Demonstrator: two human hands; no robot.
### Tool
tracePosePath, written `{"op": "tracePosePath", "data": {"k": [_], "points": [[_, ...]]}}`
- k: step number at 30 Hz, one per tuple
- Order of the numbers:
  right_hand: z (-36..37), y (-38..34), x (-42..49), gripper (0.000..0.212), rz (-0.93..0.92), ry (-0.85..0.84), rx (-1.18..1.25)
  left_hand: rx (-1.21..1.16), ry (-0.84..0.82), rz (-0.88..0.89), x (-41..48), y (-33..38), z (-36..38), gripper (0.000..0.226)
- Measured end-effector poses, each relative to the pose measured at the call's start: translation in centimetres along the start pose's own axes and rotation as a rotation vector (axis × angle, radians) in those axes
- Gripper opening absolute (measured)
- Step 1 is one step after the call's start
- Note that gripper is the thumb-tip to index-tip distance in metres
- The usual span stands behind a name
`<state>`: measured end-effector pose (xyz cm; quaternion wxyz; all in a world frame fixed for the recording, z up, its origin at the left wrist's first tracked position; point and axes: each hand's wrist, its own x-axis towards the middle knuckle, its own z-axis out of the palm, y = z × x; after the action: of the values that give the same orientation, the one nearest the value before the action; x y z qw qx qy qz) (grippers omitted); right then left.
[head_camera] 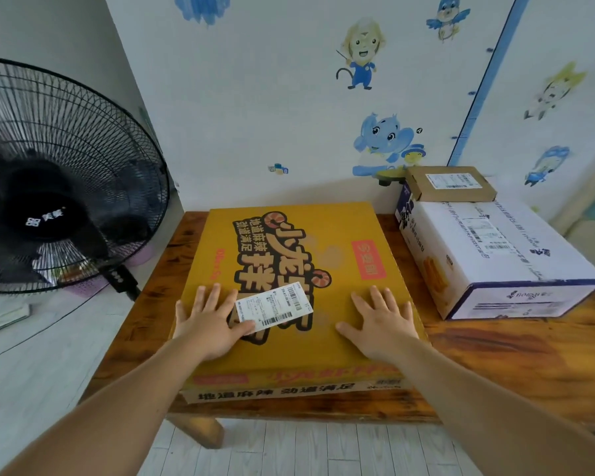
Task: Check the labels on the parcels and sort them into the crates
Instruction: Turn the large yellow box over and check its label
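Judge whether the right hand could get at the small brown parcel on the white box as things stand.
Probably yes: the right hand lies flat and empty on the yellow box, and nothing stands between it and the small brown parcel.

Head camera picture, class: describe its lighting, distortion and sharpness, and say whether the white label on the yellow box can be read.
Head view: soft, even daylight, no harsh glare; wide-angle bending curves the table edge and stretches the forearms; the white label on the yellow box shows barcodes, but its small print is too fine to read; the fan centre looks smeared.
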<state>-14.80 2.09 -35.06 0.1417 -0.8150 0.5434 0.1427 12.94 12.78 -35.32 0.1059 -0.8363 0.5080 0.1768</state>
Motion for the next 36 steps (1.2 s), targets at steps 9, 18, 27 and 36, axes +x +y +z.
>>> {"op": "tracePosePath", "data": {"k": [9, 18, 27, 36], "points": [[0.8, -1.3, 0.9, 0.086, 0.005, -0.008, -0.048, 0.01, 0.021, 0.032, 1.1, 0.6, 0.7, 0.087], [0.0, -2.3, 1.5, 0.086, 0.003, -0.004, -0.047, 0.008, -0.03, 0.041, 1.3, 0.8, -0.3, 0.09], [-1.1, -4.1, 4.3, 0.087, -0.036, -0.013, -0.087, -0.009, 0.004, 0.04, 4.5, 1.5, -1.3, 0.091], [-0.5, -4.0, 4.5, 0.087, -0.026, -0.02, -0.114, 0.012, 0.011, 0.039, 4.9, 1.6, -0.5, 0.089]]}}
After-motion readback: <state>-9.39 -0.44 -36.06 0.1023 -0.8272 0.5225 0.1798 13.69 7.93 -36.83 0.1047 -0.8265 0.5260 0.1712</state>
